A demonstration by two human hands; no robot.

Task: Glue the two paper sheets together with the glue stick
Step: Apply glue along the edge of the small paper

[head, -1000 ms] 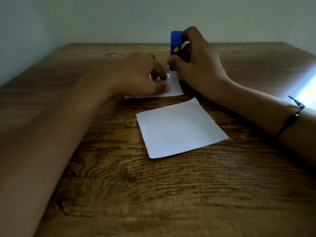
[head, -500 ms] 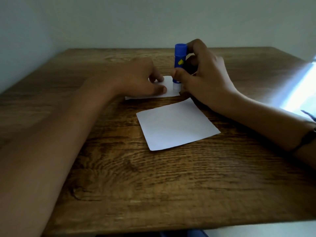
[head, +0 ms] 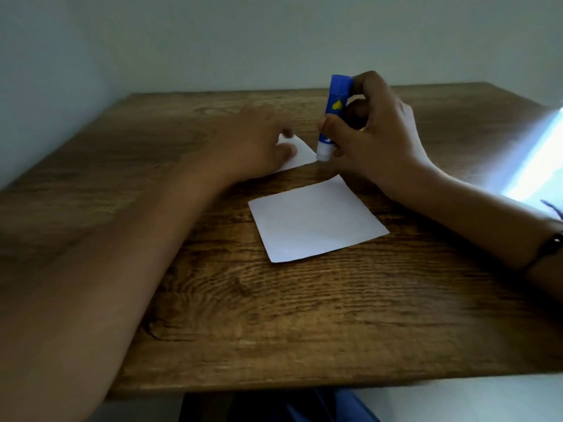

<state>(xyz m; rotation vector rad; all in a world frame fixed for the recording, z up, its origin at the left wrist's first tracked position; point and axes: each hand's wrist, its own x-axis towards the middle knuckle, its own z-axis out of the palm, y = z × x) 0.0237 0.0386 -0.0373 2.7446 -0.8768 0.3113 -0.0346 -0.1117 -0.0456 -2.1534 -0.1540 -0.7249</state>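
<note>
Two white paper sheets lie on the wooden table [head: 274, 330]. The far sheet [head: 300, 153] is mostly hidden under my left hand [head: 253, 144], whose fingers press it flat. My right hand [head: 374, 138] grips a blue glue stick [head: 333, 117], upright and slightly tilted, its white tip touching the far sheet's right corner. The near sheet [head: 316, 220] lies flat and untouched, just in front of both hands.
A pale wall stands right behind the table's far edge. A bright patch of light falls on the table at the right edge [head: 536, 166]. A dark bracelet [head: 548, 248] circles my right wrist. The table's near edge is close to my body.
The glue stick has slid from the far sheet's back edge toward its near right corner. The camera has tilted so the table's front edge shows. My left hand stays pressed on the sheet.
</note>
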